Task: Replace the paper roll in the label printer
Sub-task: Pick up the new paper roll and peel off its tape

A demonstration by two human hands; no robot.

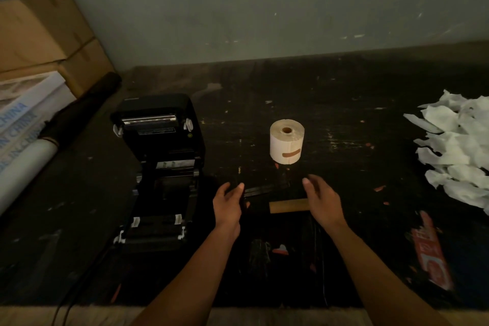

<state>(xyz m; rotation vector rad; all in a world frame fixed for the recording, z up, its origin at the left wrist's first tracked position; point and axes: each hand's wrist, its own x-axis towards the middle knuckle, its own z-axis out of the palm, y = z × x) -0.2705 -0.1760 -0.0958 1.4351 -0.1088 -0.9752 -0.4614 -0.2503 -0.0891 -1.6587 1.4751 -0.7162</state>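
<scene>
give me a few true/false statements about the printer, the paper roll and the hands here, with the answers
1. The label printer has its lid open. True.
2. The paper roll lies on its side inside the printer. False: it stands on end on the table, to the right of the printer.
3. The left hand grips the paper roll. False: it holds nothing; the roll stands apart, beyond both hands.
4. The right hand is open, fingers relaxed. True.
5. A strip of brown tape sits on the roll's side. True.
6. The crumpled white paper is piled left of the printer. False: it lies at the table's right edge.
</scene>
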